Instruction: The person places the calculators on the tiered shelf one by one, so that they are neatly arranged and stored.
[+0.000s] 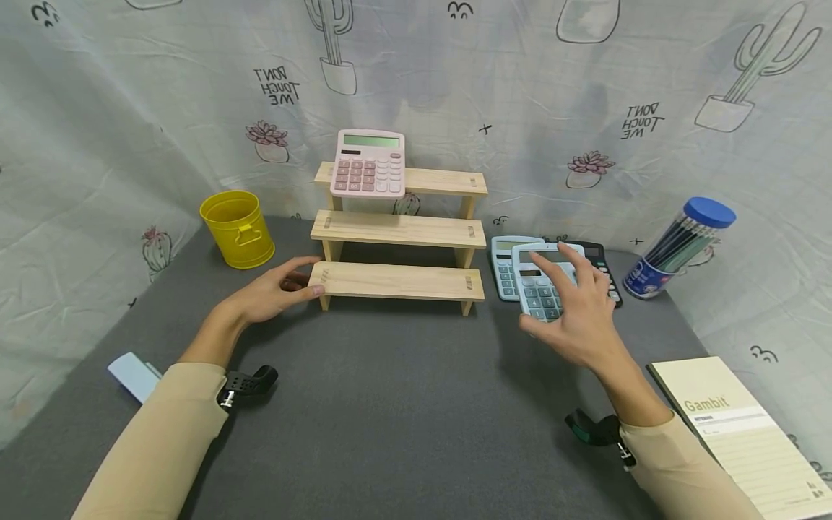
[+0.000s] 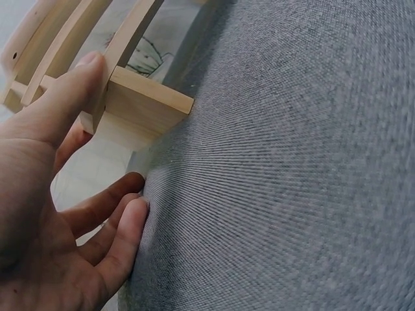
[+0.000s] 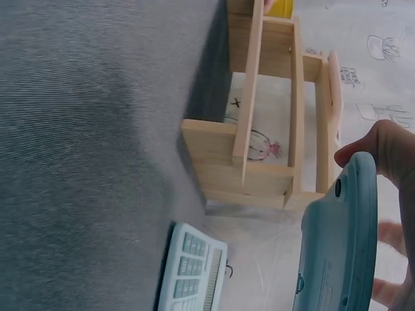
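My left hand [image 1: 266,292] pinches the left end of the bottom step of a three-tier wooden stand [image 1: 396,280], thumb on top and a finger behind. In the right wrist view, a light blue calculator [image 3: 343,240] is off the table, gripped at its edges by my right hand [image 1: 581,318]. Its keys face me in the head view. Below and behind it, a second light blue calculator [image 1: 503,267] lies on the table, beside a black calculator [image 1: 594,253] partly hidden by my fingers. A pink calculator [image 1: 369,166] leans on the top step's left side.
Left of the stand is a yellow bucket [image 1: 237,235]. A blue-lidded pen container [image 1: 676,249] stands at the right, with a Gambit notepad [image 1: 734,433] nearer me. Past my left sleeve lies a pale blue item [image 1: 134,375], partly covered. A printed cloth [image 1: 455,94] hangs behind.
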The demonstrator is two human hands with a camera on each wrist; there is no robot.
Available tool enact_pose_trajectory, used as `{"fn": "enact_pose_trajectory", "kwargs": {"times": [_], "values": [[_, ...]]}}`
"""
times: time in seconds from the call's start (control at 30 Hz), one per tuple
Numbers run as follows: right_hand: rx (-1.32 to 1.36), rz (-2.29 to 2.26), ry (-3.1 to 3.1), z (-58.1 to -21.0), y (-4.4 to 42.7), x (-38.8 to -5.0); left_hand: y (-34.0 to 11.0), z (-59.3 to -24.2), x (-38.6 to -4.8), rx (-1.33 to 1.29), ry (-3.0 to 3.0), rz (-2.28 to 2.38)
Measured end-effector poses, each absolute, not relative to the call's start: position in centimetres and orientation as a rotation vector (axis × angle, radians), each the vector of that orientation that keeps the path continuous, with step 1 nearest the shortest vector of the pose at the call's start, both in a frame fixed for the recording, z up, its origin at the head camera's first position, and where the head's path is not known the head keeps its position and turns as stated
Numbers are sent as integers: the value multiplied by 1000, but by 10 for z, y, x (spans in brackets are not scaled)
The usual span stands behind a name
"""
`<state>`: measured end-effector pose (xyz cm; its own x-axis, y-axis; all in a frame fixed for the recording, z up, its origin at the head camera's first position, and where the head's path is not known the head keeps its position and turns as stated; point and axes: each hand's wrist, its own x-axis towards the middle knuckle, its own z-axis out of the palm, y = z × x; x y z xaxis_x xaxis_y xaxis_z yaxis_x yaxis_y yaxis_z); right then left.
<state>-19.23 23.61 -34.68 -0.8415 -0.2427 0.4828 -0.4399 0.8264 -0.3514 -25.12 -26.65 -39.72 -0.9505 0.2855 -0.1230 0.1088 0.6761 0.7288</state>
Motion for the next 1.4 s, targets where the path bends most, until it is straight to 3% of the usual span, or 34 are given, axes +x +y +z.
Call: {"fn": "enact_pose_trajectory", "kwargs": {"times": [0.43,1.4], "values": [[523,653,-2587,-331,221,-206,-264,-399,-251,331,2676,1131],[506,726,-2649,-272,160,-269,-266,-397,-251,309,2674,1131]]}}
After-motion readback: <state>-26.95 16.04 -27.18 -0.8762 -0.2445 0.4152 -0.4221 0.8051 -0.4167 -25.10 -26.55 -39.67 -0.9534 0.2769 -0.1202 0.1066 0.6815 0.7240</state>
